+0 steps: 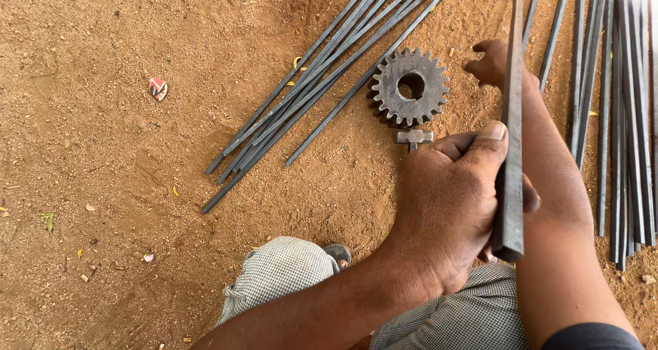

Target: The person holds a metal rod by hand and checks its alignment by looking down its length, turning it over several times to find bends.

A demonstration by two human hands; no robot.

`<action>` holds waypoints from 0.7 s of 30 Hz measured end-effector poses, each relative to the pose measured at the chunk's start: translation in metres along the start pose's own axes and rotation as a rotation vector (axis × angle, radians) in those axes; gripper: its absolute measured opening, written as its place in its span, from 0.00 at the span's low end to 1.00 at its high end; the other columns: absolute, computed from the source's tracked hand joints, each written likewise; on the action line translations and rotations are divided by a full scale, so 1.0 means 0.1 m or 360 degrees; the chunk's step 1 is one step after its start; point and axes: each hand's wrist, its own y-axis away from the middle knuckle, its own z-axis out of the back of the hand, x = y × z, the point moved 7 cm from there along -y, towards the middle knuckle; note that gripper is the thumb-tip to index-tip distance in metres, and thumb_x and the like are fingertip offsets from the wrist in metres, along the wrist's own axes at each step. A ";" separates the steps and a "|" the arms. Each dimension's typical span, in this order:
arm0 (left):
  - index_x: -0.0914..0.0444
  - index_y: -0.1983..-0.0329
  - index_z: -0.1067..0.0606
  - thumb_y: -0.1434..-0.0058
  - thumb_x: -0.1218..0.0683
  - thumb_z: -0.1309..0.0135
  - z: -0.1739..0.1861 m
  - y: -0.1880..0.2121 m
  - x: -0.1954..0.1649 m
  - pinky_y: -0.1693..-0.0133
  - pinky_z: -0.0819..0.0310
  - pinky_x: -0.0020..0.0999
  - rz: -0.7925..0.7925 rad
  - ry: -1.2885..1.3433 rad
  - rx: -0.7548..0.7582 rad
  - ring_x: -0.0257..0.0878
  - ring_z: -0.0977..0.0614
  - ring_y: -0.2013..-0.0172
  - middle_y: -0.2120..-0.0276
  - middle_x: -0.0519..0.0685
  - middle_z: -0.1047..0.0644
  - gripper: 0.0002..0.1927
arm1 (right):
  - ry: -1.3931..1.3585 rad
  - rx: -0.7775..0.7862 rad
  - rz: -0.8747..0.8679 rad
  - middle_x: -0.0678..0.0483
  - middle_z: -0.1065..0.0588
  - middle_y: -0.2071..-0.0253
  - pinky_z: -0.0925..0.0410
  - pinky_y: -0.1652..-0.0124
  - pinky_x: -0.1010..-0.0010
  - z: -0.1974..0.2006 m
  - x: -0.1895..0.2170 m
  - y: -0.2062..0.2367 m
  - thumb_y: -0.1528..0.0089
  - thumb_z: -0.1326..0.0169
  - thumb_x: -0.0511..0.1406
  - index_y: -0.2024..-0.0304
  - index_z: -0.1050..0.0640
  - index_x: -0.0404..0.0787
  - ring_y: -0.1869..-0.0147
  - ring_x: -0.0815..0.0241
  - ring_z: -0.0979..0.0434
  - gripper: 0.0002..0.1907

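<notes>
On the far left, a small red-and-white scrap (157,88) lies on the bare sandy ground (103,185). To its right a bundle of thin dark steel rods (322,76) lies fanned on the dirt, their long axes running diagonally from lower left to upper right. Just beside their upper ends sits a toothed steel gear (410,87), lying flat with its bore facing up, and a small hammer head (414,137) lies just below it.

The left hand (449,199) comes in from the lower left, forearm angled up across the checked cloth (281,271) over the knee. It is clenched around a flat steel bar (511,151), thumb pressed along the bar's face. The bar's long axis runs nearly vertical in the view, its cut end near the person and the far end pointing away, past the top edge.

The right hand (495,63) reaches forward alongside the bar; its grip is hidden, so its state cannot be told. More rods (620,117) lie at right.
</notes>
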 end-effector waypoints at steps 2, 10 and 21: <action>0.67 0.65 0.28 0.22 0.50 0.57 -0.01 -0.02 0.02 0.88 0.34 0.22 0.0019 0.0049 0.0004 0.28 0.29 0.88 0.81 0.47 0.25 0.18 | 0.0092 0.0005 -0.0033 0.42 0.20 0.48 0.26 0.45 0.48 0.05 -0.01 0.04 0.32 0.41 0.43 0.29 0.31 0.46 0.54 0.52 0.16 0.30; 0.66 0.63 0.27 0.23 0.51 0.56 0.02 -0.06 0.01 0.85 0.32 0.24 -0.0003 -0.0008 -0.0019 0.29 0.27 0.85 0.78 0.48 0.24 0.16 | 0.0266 -0.0143 -0.0103 0.46 0.27 0.41 0.32 0.45 0.43 0.25 -0.24 0.27 0.37 0.35 0.44 0.34 0.26 0.50 0.42 0.47 0.26 0.29; 0.66 0.62 0.30 0.25 0.51 0.55 0.00 -0.21 0.06 0.89 0.39 0.27 -0.0057 0.0038 -0.0004 0.31 0.31 0.88 0.78 0.53 0.24 0.13 | 0.0324 -0.0151 -0.0199 0.44 0.19 0.49 0.30 0.40 0.47 0.71 -0.50 0.63 0.35 0.38 0.43 0.29 0.29 0.52 0.43 0.49 0.20 0.31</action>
